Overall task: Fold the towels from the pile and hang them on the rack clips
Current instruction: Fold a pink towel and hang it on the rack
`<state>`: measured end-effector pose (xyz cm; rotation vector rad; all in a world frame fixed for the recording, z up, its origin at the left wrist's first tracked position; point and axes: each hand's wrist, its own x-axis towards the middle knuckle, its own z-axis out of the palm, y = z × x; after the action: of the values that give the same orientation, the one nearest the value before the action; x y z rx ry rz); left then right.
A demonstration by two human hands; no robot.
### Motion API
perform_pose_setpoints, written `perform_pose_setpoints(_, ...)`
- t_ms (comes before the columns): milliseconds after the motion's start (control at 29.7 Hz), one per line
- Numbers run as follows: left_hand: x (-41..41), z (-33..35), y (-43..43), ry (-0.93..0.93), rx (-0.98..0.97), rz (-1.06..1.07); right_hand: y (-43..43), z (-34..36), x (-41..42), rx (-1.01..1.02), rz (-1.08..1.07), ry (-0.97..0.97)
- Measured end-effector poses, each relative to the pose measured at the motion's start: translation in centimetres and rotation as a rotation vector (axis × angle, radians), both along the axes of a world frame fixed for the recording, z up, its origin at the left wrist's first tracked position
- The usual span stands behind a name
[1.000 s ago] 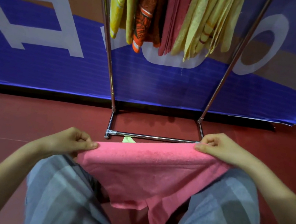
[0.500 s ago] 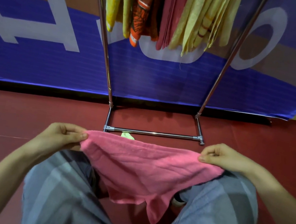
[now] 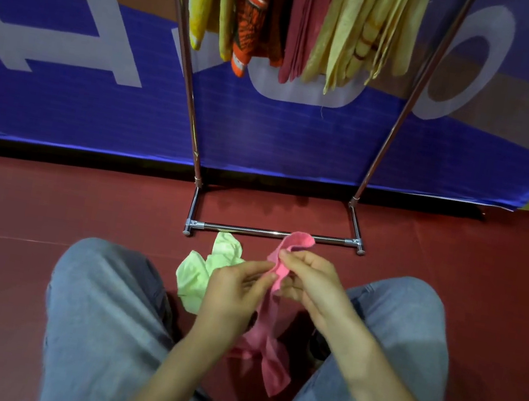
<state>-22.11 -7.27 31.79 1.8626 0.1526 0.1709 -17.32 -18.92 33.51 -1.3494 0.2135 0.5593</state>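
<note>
Both hands meet in front of me, between the knees. My left hand (image 3: 235, 286) pinches the pink towel (image 3: 267, 350) between thumb and fingertips, and my right hand (image 3: 310, 282) pinches the same upper edge just beside it, fingers curled round the cloth. A small loop of pink stands up above the right hand. The rest hangs down in a narrow, rumpled strip between my legs, its tail reaching toward the floor (image 3: 45, 217).

I judge this to be the fold itself: the two ends of the top edge sit together, so the towel is doubled over once but not yet neat.

Ahead stands the rack (image 3: 273, 235), its bottom bar just beyond my hands. Several hung towels (image 3: 305, 23) in yellow, orange and dark red already fill its upper part. The clips are out of view above the frame. A green towel (image 3: 206, 274) lies crumpled on the floor by my left knee, and I take it as what remains of the pile.

Next, I think one hand must take both layers so the other can run down and straighten the strip. Then the towel has to go up to a free clip, which means raising my head to find one.
</note>
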Motion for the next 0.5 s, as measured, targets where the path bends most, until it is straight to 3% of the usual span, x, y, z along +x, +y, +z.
perform_pose_setpoints(236, -1.0, -0.2, 0.1, 0.058, -0.098, -0.022, 0.9, -0.5, -0.8, 0.015, -0.061, 0.035)
perform_pose_setpoints(505, -0.9, -0.1, 0.9, 0.078, 0.001, -0.099, 0.8, -0.7, -1.3, 0.064, -0.064, 0.062)
